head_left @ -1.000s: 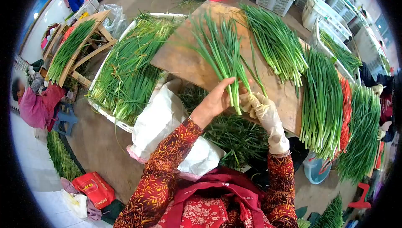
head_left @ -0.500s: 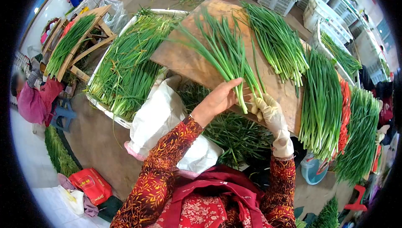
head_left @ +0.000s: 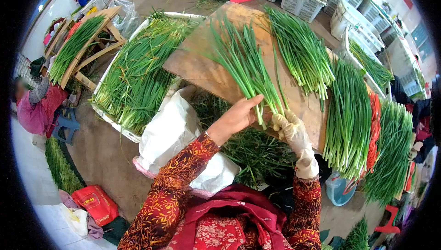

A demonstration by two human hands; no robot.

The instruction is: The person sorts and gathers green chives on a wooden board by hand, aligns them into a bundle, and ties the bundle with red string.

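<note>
My bare left hand (head_left: 236,119) is closed around the lower part of a small bunch of garlic chives (head_left: 250,73), their green tips fanned out over a wooden board (head_left: 197,59). At the pale stem ends, my right hand (head_left: 291,130), in a thin cream glove, has its fingers bent and pressed on a few stems beside the left thumb. Its fingertips are partly hidden. A larger pile of chives (head_left: 301,50) lies on the board's far right. More chives (head_left: 349,116) lie along the right edge, next to red ties (head_left: 374,130).
Left of the board stands a white crate (head_left: 115,123) heaped with loose chives. A white sack (head_left: 170,135) hangs by my lap, and trimmings (head_left: 262,158) lie under the board. A blue basin (head_left: 341,190) is at lower right. Another person (head_left: 41,107) sits at far left.
The chives in my hands have drawn closer together, with their tips a little lower. Both hands have shifted slightly down and left in view, and my right fingers have curled more.
</note>
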